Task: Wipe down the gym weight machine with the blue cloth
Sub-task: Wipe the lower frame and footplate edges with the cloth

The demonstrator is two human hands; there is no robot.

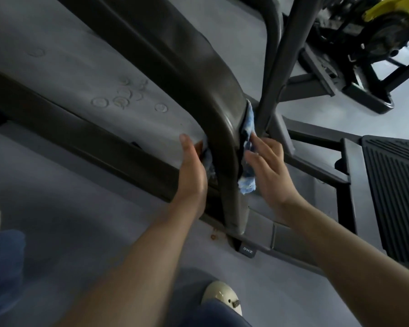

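Note:
The weight machine's dark grey curved frame post rises from the floor rail in the middle of the view. The blue cloth passes behind the post and shows on both sides. My left hand is on the post's left side, thumb pointing up, and grips the darker end of the cloth against the metal. On the right side, my right hand presses the cloth to the post with spread, fairly straight fingers. The cloth's lower end hangs free below my thumb.
A ribbed black footplate lies at the right. A thinner grey upright stands just behind the post. Another machine with a yellow part is at top right. My shoe stands on the grey floor below.

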